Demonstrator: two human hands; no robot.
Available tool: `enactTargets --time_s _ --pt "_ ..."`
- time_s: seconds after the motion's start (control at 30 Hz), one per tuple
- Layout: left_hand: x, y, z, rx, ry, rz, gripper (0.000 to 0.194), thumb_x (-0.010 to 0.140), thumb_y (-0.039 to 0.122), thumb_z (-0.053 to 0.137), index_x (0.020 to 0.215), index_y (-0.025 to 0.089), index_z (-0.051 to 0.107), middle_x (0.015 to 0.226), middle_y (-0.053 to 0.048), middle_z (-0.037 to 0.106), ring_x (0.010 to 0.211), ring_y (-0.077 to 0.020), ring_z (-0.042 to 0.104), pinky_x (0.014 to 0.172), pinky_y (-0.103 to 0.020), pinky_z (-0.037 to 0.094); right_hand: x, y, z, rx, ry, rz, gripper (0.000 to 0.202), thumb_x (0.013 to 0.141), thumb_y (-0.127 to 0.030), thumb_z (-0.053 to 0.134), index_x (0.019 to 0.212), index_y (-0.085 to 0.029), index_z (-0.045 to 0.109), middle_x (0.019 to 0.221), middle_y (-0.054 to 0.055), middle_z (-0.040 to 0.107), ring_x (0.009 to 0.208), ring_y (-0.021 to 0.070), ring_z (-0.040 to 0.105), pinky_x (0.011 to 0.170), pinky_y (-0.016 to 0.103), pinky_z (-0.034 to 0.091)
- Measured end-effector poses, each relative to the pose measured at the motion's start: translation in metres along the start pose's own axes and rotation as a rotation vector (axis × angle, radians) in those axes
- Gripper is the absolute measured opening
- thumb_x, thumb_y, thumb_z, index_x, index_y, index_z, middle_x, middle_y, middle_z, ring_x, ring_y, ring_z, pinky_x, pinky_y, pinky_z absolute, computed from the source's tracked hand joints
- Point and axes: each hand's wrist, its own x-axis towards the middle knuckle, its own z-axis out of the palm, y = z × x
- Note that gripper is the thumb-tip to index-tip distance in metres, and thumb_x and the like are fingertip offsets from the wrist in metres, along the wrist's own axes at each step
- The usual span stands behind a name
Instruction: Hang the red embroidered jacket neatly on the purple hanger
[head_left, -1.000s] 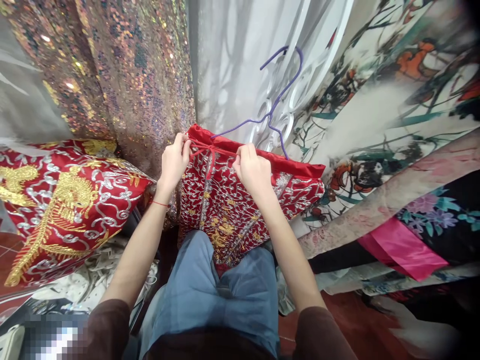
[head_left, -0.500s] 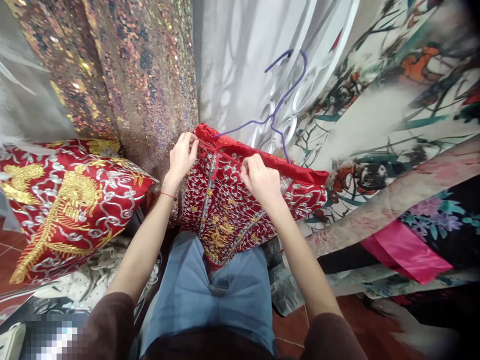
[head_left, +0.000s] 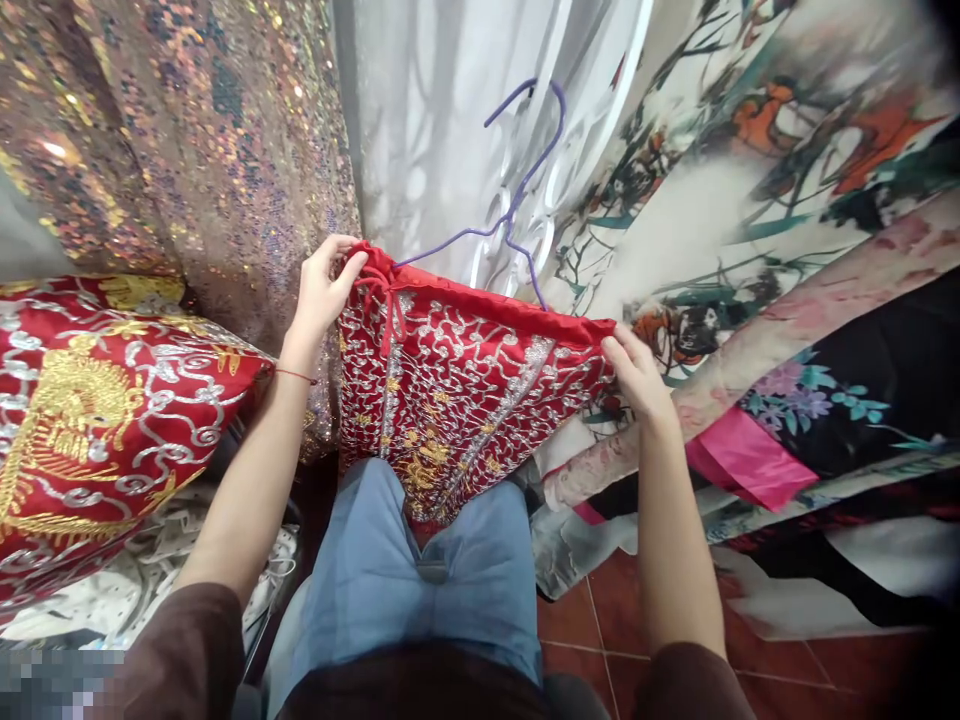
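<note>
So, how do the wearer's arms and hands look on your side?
Both sleeves are short and dark brown, leaving the forearms bare. A thin red cord circles the wrist by the left hand; the right hand shows none. No gloves.

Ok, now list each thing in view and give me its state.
Left hand: closed on the garment's left top corner
Right hand: closed on its right top corner
Red embroidered garment: spread between both hands
Red drawstring: near the left corner, ends hanging down
Purple hanger: hook up, lower ends hidden behind the garment; whether hooked on anything, unclear
Sequined fabric: hanging in folds
</note>
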Motion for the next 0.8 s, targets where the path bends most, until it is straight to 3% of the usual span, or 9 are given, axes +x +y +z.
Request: enactTargets --time_s 0.07,0.13,0.27,0.37,0.5,0.57,0.63,0.7,0.8 --pt "-0.002 -0.002 0.006 -0.01 0.109 -0.007 0.034 0.089 0.051 0.058 0.092 0.018 0.065 0.089 -0.005 0.068 0.088 -0.0158 0.064 0.087 -0.028 0.05 -0.003 0.01 0.008 0.214 -0.027 0.114 0.058 0.082 -0.073 0.052 0.099 -0.02 0.07 0.088 0.006 0.072 0.082 0.0211 0.067 0.079 0.036 0.055" --pt "-0.005 0.003 0.011 -0.016 0.218 -0.009 0.035 0.091 0.052 0.054 0.085 0.018 0.064 0.083 -0.003 0.065 0.085 -0.0158 0.063 0.086 -0.029 0.05 -0.003 0.01 0.018 0.32 0.065 0.142 0.055 0.081 -0.07 0.057 0.097 -0.019 0.072 0.082 0.004 0.072 0.077 0.0203 0.067 0.076 0.035 0.055" --pt "-0.003 0.021 0.011 -0.048 0.313 -0.002 0.036 0.091 0.053 0.055 0.078 0.019 0.061 0.076 -0.002 0.061 0.08 -0.0157 0.061 0.081 -0.028 0.05 0.009 -0.009 0.027 0.193 0.289 -0.012 0.047 0.087 -0.059 0.057 0.101 -0.017 0.072 0.088 0.003 0.072 0.083 0.0193 0.066 0.083 0.035 0.053" --pt "0.004 0.027 0.003 -0.085 0.282 -0.026 0.037 0.091 0.052 0.056 0.071 0.02 0.058 0.069 -0.001 0.057 0.072 -0.0138 0.057 0.071 -0.025 0.048 0.023 -0.014 0.031 -0.059 0.51 -0.104 0.05 0.092 -0.06 0.047 0.092 -0.016 0.07 0.083 0.005 0.068 0.081 0.0197 0.063 0.084 0.037 0.051" --pt "0.007 0.018 -0.005 -0.126 0.097 -0.128 0.039 0.088 0.049 0.061 0.064 0.019 0.056 0.06 0.001 0.051 0.06 -0.0106 0.05 0.059 -0.023 0.044 0.04 0.006 0.044 -0.348 0.688 -0.144 0.059 0.094 -0.067 0.033 0.075 -0.017 0.059 0.072 0.007 0.058 0.072 0.0205 0.058 0.08 0.04 0.048" --pt "0.001 0.01 -0.004 -0.132 0.112 -0.143 0.039 0.088 0.049 0.061 0.065 0.018 0.057 0.061 0.002 0.051 0.06 -0.0101 0.05 0.061 -0.022 0.045 0.045 0.016 0.05 -0.376 0.691 -0.153 0.061 0.094 -0.069 0.029 0.074 -0.018 0.057 0.07 0.006 0.056 0.069 0.0199 0.056 0.077 0.039 0.047" --pt "-0.01 0.001 0.0 -0.142 0.241 -0.114 0.039 0.09 0.052 0.056 0.071 0.018 0.058 0.066 0.001 0.053 0.066 -0.0106 0.053 0.067 -0.022 0.046 0.047 0.02 0.052 -0.338 0.652 -0.156 0.06 0.093 -0.068 0.032 0.076 -0.017 0.058 0.069 0.005 0.055 0.066 0.0178 0.053 0.074 0.036 0.046" --pt "-0.022 -0.006 0.005 -0.161 0.377 -0.061 0.038 0.091 0.055 0.054 0.08 0.019 0.058 0.076 0.0 0.056 0.074 -0.0111 0.056 0.075 -0.023 0.048 0.046 0.02 0.05 -0.224 0.549 -0.158 0.055 0.092 -0.066 0.039 0.079 -0.016 0.059 0.07 0.003 0.055 0.066 0.0155 0.051 0.071 0.032 0.045" --pt "-0.039 -0.012 0.011 -0.175 0.459 0.0 0.033 0.09 0.053 0.057 0.093 0.02 0.057 0.088 -0.001 0.057 0.082 -0.0112 0.058 0.082 -0.024 0.048 0.043 0.027 0.041 0.031 0.382 -0.114 0.052 0.087 -0.067 0.049 0.067 -0.018 0.051 0.062 -0.002 0.045 0.06 0.011 0.043 0.062 0.026 0.039"
